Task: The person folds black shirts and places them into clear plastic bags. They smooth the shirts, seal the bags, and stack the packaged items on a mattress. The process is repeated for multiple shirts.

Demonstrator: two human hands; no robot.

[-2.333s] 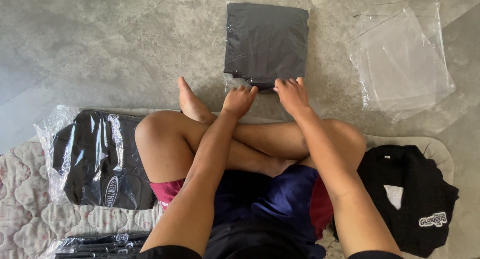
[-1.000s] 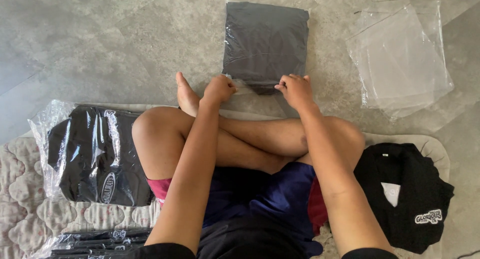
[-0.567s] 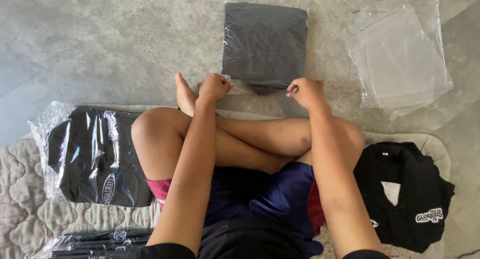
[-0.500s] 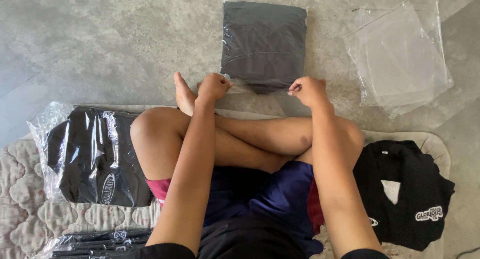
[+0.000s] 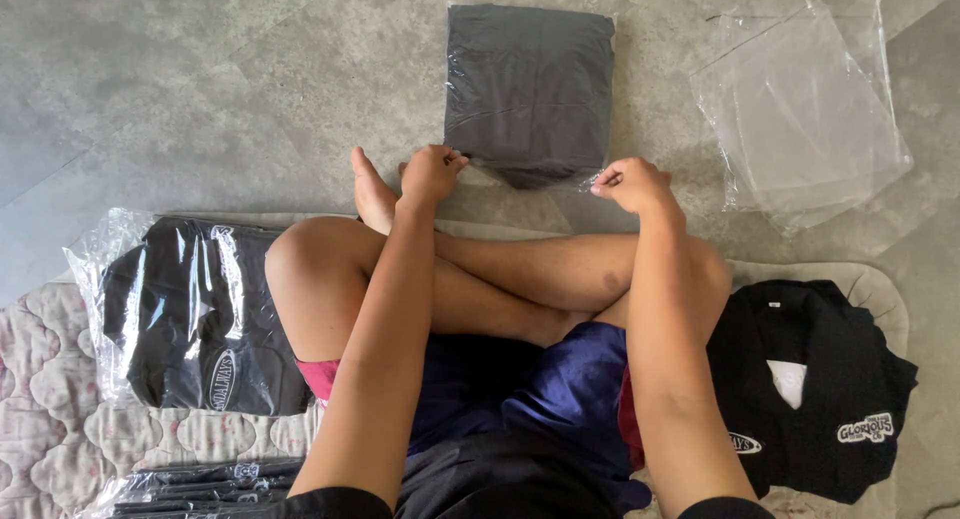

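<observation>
The grey stone floor (image 5: 200, 89) takes up the upper part of the view, and the quilted mat (image 5: 50, 419) on which the person sits cross-legged fills the lower part. On the mat at the left lies a bagged black garment (image 5: 190, 319), with a stack of further bagged ones (image 5: 200, 484) below it; at the right lies a pile of unbagged black shirts (image 5: 810, 379). A loose heap of empty clear bags (image 5: 800, 109) rests on the floor at upper right.

Straight ahead, just beyond the person's foot, lies the folded dark grey garment in its clear plastic bag (image 5: 528, 89), flat on the floor. Its near edge is where both hands work.

Over the last couple of seconds the hands have drawn apart along that near edge. The left hand (image 5: 430, 171) was further in towards the middle; it now sits at the bag's near left corner, its grip clenched on the plastic there. The right hand (image 5: 632, 184) has slid outward to the near right corner, its grip pinching the loose flap (image 5: 590, 179) between thumb and fingertips. The flap looks pulled taut between the two hands, which I judge to mean the bag's open end is being stretched and folded shut; the bag itself has barely shifted
</observation>
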